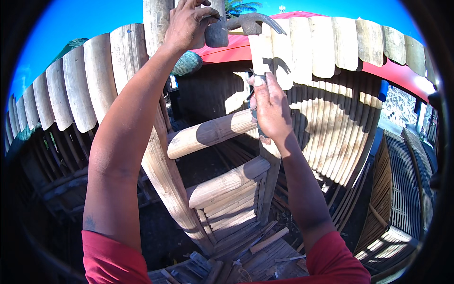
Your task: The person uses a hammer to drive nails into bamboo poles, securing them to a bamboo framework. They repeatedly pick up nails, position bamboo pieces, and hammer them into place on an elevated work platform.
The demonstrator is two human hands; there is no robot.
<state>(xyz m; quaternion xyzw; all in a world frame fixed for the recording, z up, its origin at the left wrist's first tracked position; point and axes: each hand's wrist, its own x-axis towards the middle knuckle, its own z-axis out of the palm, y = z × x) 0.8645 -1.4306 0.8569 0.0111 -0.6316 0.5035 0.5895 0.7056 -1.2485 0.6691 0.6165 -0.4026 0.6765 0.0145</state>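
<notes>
My right hand point(270, 106) is wrapped round the handle of a claw hammer point(253, 21), raised in front of me. The hammer's dark metal head is up high, its curved claw pointing right and its striking end close to a short, dark-grey bamboo piece point(216, 31). At the top edge, my left hand point(187, 23) has its fingers bent and pinched together against that piece. Something small and dark shows at the fingertips, too small to name. Behind the left hand stands a tall bamboo slat point(157, 23).
Rows of overlapping split-bamboo pieces point(73, 85) edge the roof. Below is a bamboo frame with two rungs point(213, 135). Wood scraps point(269, 240) lie at the bottom. A slatted bamboo wall point(331, 128) stands behind, under a red canopy point(227, 52). Bamboo panels point(402, 184) lean at the right.
</notes>
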